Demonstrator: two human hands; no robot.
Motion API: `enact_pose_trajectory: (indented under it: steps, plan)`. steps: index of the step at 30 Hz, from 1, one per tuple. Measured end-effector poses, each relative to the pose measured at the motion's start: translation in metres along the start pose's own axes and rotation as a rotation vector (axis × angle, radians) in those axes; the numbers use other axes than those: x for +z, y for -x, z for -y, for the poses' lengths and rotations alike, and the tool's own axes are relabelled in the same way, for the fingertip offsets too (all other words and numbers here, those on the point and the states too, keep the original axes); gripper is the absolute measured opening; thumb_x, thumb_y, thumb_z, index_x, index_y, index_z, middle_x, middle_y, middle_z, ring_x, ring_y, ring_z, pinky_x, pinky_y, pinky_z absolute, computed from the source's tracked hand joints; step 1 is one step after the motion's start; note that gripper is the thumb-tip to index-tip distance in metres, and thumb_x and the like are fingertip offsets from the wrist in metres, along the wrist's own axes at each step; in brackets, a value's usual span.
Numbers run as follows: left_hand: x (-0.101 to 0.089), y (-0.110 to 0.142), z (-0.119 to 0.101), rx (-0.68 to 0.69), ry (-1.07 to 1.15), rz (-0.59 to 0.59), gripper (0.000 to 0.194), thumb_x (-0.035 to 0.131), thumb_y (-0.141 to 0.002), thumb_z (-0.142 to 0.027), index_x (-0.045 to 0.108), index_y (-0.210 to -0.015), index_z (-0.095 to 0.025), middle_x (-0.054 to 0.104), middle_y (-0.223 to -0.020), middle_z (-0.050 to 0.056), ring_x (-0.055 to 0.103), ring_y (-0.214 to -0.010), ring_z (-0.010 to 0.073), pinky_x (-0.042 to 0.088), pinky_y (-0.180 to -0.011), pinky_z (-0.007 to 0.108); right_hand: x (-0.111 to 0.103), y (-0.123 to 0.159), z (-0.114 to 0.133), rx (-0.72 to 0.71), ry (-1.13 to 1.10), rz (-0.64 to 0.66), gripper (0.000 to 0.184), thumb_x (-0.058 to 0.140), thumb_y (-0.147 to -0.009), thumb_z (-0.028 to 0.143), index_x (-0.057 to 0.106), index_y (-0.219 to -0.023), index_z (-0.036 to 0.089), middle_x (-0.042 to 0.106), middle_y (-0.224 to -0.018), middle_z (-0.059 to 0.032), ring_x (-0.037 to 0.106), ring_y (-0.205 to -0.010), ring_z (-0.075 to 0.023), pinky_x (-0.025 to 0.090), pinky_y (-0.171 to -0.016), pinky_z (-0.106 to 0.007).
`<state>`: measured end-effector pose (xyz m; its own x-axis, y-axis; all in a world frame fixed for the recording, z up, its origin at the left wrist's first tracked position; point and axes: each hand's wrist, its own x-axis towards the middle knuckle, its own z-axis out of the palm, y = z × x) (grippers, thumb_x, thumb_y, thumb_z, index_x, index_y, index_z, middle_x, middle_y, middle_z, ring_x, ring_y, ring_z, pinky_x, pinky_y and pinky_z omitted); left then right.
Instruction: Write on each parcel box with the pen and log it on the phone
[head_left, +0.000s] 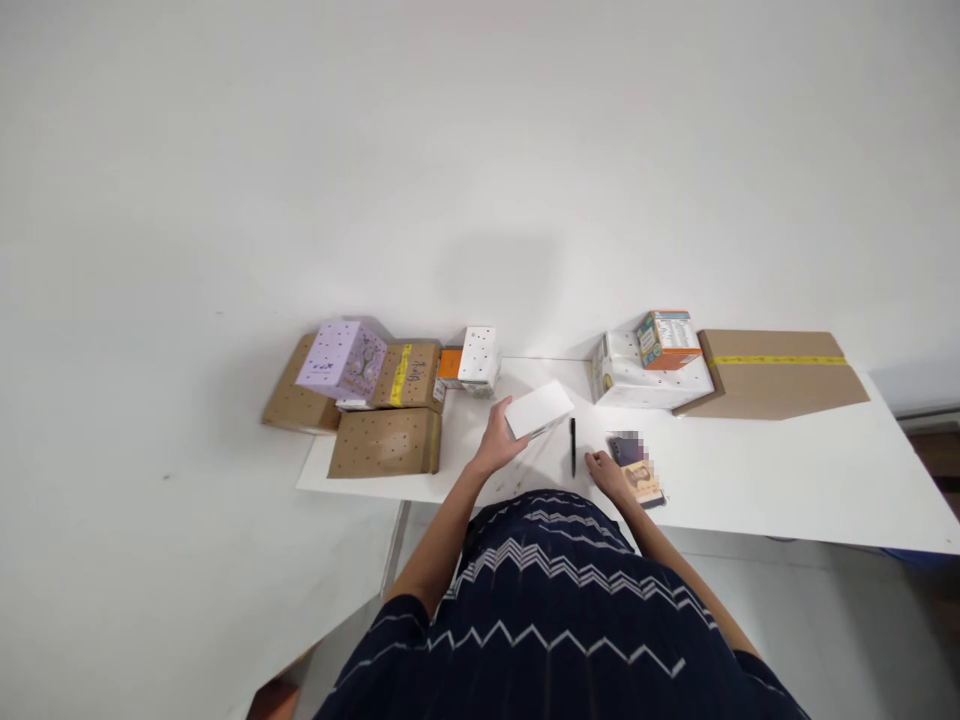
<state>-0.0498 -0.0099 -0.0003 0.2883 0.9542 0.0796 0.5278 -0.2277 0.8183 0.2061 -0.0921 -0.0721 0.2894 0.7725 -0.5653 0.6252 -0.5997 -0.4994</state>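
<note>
My left hand is closed on a small plain white box, held tilted above the table with the thumb along its near side and the fingers behind its left end. A black pen lies on the table just right of that box. Beyond the pen, my right hand rests low at the table, its fingers curled together and nothing visible in them. Beside it on the right lie a dark phone-like item and a tan item with a picture, both partly blurred out.
On the white table, brown cartons, a lilac box, an orange box and a white dotted box stand left. At right, an orange-and-green box sits on a white carton beside a long brown carton.
</note>
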Motion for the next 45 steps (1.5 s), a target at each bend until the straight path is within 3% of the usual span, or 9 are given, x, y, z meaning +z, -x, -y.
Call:
enact_pose_trajectory:
  steps: [4,9,17,22,25,27,33,38,45]
  plan:
    - [0.01,0.01,0.011,-0.14,0.14,-0.065,0.088,0.072,-0.067,-0.032,0.023,-0.14,-0.019,0.038,-0.138,0.015,0.041,-0.127,0.0266,0.034,-0.105,0.04,0.007,-0.002,0.007,0.006,0.045,-0.021,0.038,0.046,-0.086,0.047,0.058,-0.099,0.014,0.067,-0.09,-0.0123,0.063,-0.086,-0.0228,0.04,-0.07,-0.027]
    - [0.016,0.01,0.017,-0.188,0.235,-0.07,0.089,0.076,-0.064,-0.031,0.027,-0.137,-0.02,0.042,-0.136,0.014,0.043,-0.124,0.0255,0.035,-0.104,0.04,0.015,-0.003,0.017,0.019,0.182,-0.064,0.041,0.051,-0.081,0.051,0.056,-0.101,0.015,0.066,-0.094,-0.0129,0.062,-0.087,-0.0244,0.038,-0.065,-0.027]
    - [0.014,-0.002,0.014,-0.253,0.369,-0.148,0.074,0.079,-0.058,-0.028,0.044,-0.122,-0.02,0.058,-0.118,0.009,0.056,-0.107,0.0222,0.044,-0.093,0.036,0.013,-0.006,0.018,-0.028,0.12,-0.07,0.017,0.052,-0.079,0.029,0.061,-0.081,0.015,0.067,-0.085,-0.0114,0.061,-0.082,-0.0209,0.037,-0.064,-0.025]
    - [0.011,-0.012,0.016,-0.589,0.499,-0.201,0.047,0.076,-0.062,-0.04,0.058,-0.099,-0.017,0.066,-0.097,0.008,0.063,-0.086,0.0204,0.049,-0.076,0.031,0.007,-0.007,0.012,-0.007,-0.031,-0.059,0.019,0.049,-0.075,0.029,0.059,-0.065,0.017,0.065,-0.064,-0.0063,0.06,-0.066,-0.0179,0.038,-0.058,-0.024]
    - [0.015,-0.008,0.022,-0.811,0.657,-0.109,0.046,0.074,-0.065,-0.046,0.06,-0.097,-0.016,0.068,-0.089,0.009,0.065,-0.078,0.0208,0.049,-0.065,0.029,0.004,-0.005,0.007,0.01,-0.168,-0.051,0.024,0.045,-0.074,0.033,0.058,-0.061,0.017,0.061,-0.056,-0.0043,0.057,-0.055,-0.0161,0.039,-0.053,-0.025]
    - [0.018,-0.003,0.028,-0.887,0.779,-0.065,0.05,0.072,-0.066,-0.049,0.059,-0.102,-0.016,0.069,-0.087,0.009,0.065,-0.074,0.0198,0.049,-0.06,0.028,0.004,-0.005,0.003,0.02,-0.25,-0.053,0.024,0.045,-0.072,0.034,0.057,-0.059,0.018,0.06,-0.054,-0.0036,0.055,-0.052,-0.0154,0.04,-0.051,-0.025]
    - [0.027,0.007,0.042,-0.908,0.883,-0.135,0.06,0.071,-0.068,-0.051,0.054,-0.115,-0.018,0.069,-0.09,0.008,0.065,-0.067,0.0161,0.048,-0.057,0.025,0.007,-0.011,-0.003,0.039,-0.45,-0.03,0.02,0.048,-0.066,0.035,0.055,-0.058,0.018,0.062,-0.058,-0.0042,0.053,-0.052,-0.0143,0.041,-0.051,-0.025]
    - [0.027,0.009,0.045,-0.923,0.871,-0.118,0.065,0.067,-0.07,-0.057,0.05,-0.121,-0.021,0.068,-0.094,0.007,0.064,-0.064,0.0155,0.049,-0.058,0.027,0.01,-0.006,0.006,0.013,-0.608,0.046,0.025,0.049,-0.067,0.041,0.057,-0.065,0.017,0.066,-0.069,-0.0067,0.055,-0.057,-0.0141,0.044,-0.054,-0.025]
    - [0.025,0.009,0.038,-0.953,0.797,-0.066,0.073,0.059,-0.07,-0.068,0.044,-0.126,-0.024,0.068,-0.094,0.007,0.064,-0.062,0.0175,0.05,-0.056,0.03,0.014,0.003,0.024,-0.011,-0.726,0.09,0.027,0.058,-0.063,0.044,0.055,-0.068,0.017,0.062,-0.063,-0.0025,0.057,-0.06,-0.0146,0.047,-0.057,-0.026]
